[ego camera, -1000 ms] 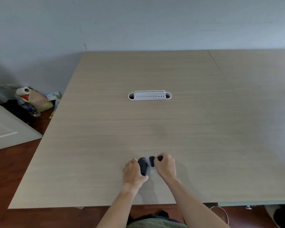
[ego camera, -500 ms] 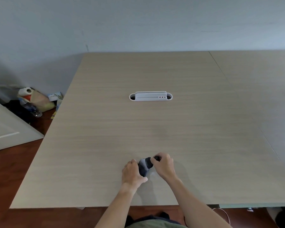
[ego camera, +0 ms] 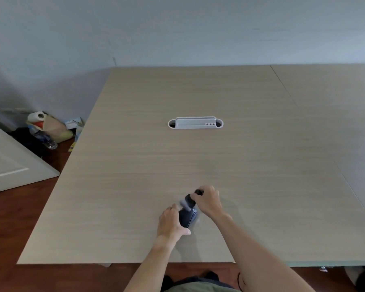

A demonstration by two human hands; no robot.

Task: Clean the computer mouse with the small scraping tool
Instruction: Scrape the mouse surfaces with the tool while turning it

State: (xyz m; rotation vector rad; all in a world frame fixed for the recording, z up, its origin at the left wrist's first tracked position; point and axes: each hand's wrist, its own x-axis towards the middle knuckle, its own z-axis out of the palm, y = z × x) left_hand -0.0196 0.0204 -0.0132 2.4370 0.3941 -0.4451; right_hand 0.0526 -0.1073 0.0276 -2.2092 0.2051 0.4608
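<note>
A dark computer mouse lies on the light wooden table near its front edge. My left hand grips the mouse from its left side and holds it down. My right hand is closed on a small dark tool with a pale blurred head, which rests against the far end of the mouse. The tool's tip is smeared by motion and its exact shape cannot be made out.
A white cable-port cover is set into the middle of the table. A second table adjoins on the right. On the floor at the left lie a bag, a paper roll and a bottle, beside a white panel.
Both hands stayed on the mouse. My right hand moved the tool a little over the mouse's far end, and the mouse turned more lengthwise toward me.
</note>
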